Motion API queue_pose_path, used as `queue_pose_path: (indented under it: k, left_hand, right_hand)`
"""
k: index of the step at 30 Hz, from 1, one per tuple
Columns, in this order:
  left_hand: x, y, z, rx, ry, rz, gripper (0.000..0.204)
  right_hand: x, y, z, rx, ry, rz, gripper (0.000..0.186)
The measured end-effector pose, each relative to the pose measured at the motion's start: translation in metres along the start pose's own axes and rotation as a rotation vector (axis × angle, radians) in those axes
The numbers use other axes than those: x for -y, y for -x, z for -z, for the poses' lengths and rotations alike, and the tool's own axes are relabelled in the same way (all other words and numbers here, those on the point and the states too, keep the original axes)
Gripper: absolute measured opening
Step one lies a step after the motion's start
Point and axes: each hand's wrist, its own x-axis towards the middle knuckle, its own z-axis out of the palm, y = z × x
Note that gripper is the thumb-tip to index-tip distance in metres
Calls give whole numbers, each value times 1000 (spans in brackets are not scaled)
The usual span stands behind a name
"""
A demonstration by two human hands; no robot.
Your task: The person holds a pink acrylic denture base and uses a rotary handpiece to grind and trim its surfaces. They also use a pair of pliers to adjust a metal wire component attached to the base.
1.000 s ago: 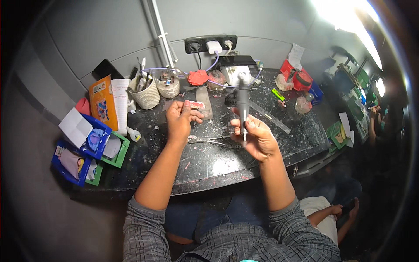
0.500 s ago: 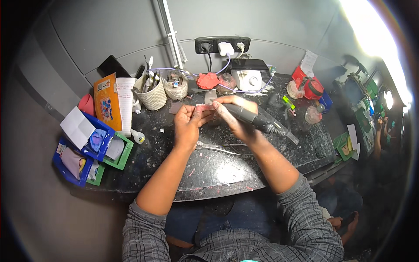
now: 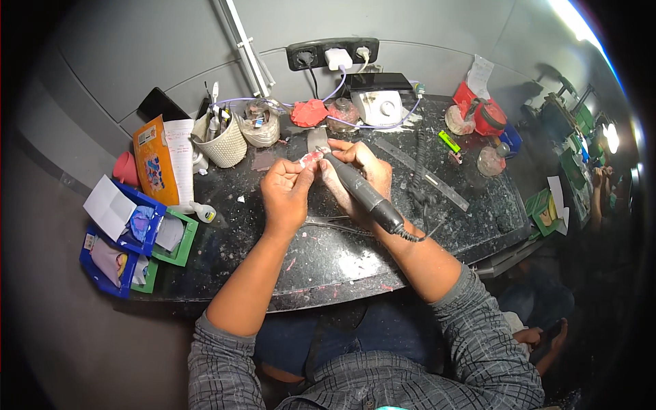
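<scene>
Near the middle of the bench, my left hand point(image 3: 287, 195) pinches a small pink and white piece that looks like a denture point(image 3: 311, 160) between thumb and fingers. My right hand point(image 3: 372, 167) is closed round a black rotary handpiece point(image 3: 362, 191), its coiled cord trailing over my right wrist. The handpiece's tip is right at the denture, but my fingers make it hard to see whether they touch. Both hands meet above the dusty black bench. Metal pliers point(image 3: 331, 223) lie below the hands, partly hidden by my right arm and the handpiece.
A white control box point(image 3: 380, 109) with a dial stands behind. To the left are a woven tool cup point(image 3: 222, 143), an orange packet point(image 3: 156, 160) and stacked blue and green trays point(image 3: 164, 229). A clear ruler point(image 3: 424, 175) and a green lighter point(image 3: 449, 141) lie right. Another person point(image 3: 540, 338) sits lower right.
The handpiece has swung so its back end points down along my right forearm, and its tip has come to the denture. My left hand still holds the denture. The view has shifted slightly.
</scene>
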Motion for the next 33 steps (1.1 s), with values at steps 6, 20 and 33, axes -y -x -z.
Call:
queue_pose_path:
  k: [6,20,33]
  left_hand:
    - [0,2,1,11,-13,-28,9]
    - [1,2,7,40,-63,-17,9]
    - [-3,2,2,21,0,-25,8]
  right_hand:
    - [-7,4,-3,37,9,63,24]
    - [-1,2,-4,55,-34,74,19]
    - [-5,1,-6,58,-35,112,19]
